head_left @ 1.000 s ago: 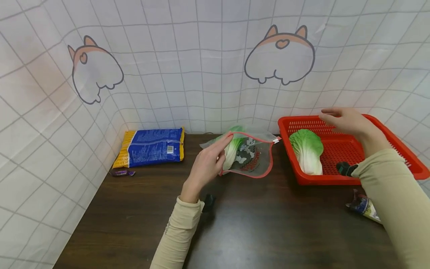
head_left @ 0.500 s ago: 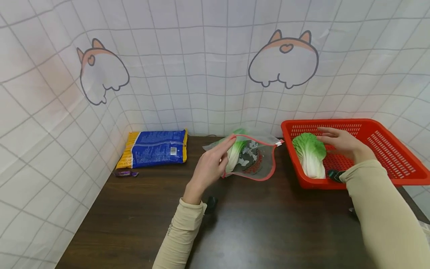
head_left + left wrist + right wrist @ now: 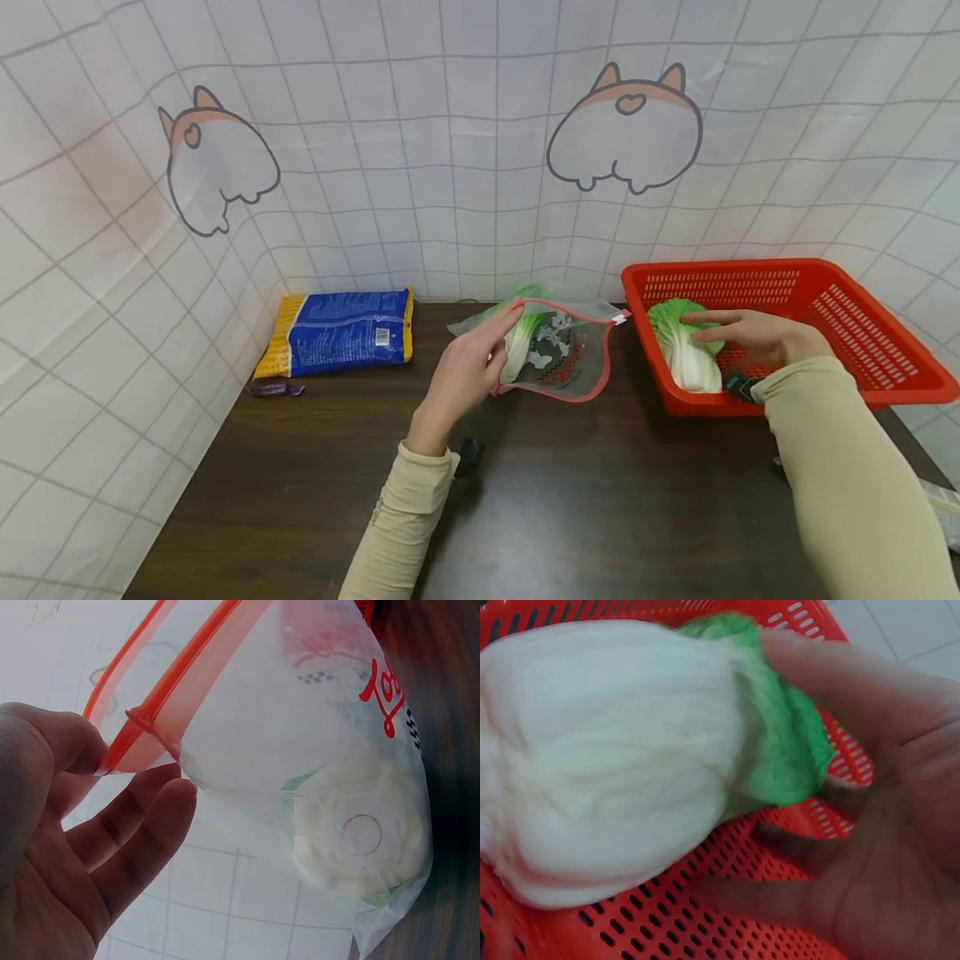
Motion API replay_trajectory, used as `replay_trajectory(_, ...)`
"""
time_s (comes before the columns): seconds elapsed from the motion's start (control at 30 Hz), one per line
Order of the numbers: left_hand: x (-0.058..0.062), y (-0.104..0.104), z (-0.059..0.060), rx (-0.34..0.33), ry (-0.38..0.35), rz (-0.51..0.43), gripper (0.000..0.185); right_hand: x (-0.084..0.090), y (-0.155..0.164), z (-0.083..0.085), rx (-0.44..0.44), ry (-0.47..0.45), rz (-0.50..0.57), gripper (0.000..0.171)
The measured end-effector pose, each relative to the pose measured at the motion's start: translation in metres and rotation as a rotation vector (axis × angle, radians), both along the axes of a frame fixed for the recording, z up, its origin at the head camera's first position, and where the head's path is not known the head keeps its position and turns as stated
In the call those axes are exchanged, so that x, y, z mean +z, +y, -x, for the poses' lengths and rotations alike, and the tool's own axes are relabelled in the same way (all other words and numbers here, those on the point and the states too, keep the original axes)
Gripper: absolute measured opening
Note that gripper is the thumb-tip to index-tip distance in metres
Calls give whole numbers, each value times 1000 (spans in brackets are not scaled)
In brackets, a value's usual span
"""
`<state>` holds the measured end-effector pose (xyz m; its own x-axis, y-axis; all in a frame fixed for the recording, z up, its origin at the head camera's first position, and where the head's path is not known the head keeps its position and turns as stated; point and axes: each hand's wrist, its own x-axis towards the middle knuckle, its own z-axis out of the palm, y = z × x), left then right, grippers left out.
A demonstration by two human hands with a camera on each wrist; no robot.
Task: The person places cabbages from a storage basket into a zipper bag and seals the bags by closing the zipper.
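Note:
My left hand [image 3: 467, 360] pinches the red zip edge of a clear zip bag [image 3: 592, 367] near its left corner. The bag's mouth gapes toward me, its white slider at the upper right. Inside it lies a napa cabbage [image 3: 360, 836], pale base toward the left wrist camera. A second napa cabbage [image 3: 692, 367] lies at the left end of the red plastic basket [image 3: 909, 397], green leaves toward the wall. Over those leaves reaches my right hand [image 3: 761, 332], fingers spread and fairly straight. In the right wrist view, fingers extend on both sides of its leafy end [image 3: 787, 750].
A blue and yellow packet [image 3: 348, 332] lies at the back left, with a small purple wrapped item [image 3: 276, 389] in front of it. A grid-patterned white sheet [image 3: 465, 167] hangs behind the dark wooden table [image 3: 570, 500]. My right sleeve covers part of the table's right side.
My right hand has moved left and down from above the basket's middle to the cabbage in it. My left hand stays at the bag's edge.

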<state>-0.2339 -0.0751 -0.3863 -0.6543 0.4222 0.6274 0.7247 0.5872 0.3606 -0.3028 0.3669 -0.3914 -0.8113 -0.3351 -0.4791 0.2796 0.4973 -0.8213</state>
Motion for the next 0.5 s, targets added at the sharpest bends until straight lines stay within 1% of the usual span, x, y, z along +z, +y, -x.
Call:
replay_trajectory(0.07, 0, 0, 0, -2, 4, 3, 51, 1, -2, -1, -13, -47, 14, 71)
replay_trajectory(0.13, 0, 0, 1, -2, 5, 3, 51, 1, -3, -1, -12, -31, -2, 71)
replay_trajectory(0.23, -1, 0, 1, 4, 2, 3, 52, 2, -6, -1, 1, 53, -63, 71)
replay_trajectory(0.3, -1, -1, 1, 7, -3, 5, 51, 3, -6, 0, 18, 137, -118, 69)
replay_trajectory(0.4, -1, -1, 1, 8, -10, 8, 52, 5, -6, 2, 11, 250, -176, 62)
replay_trajectory(0.47, -1, -1, 1, 9, -14, 9, 52, 6, -5, 3, 5, 293, -192, 58)
replay_trajectory(0.5, -1, -1, 1, 10, -15, 10, 52, 6, -5, 4, -2, 287, -181, 57)
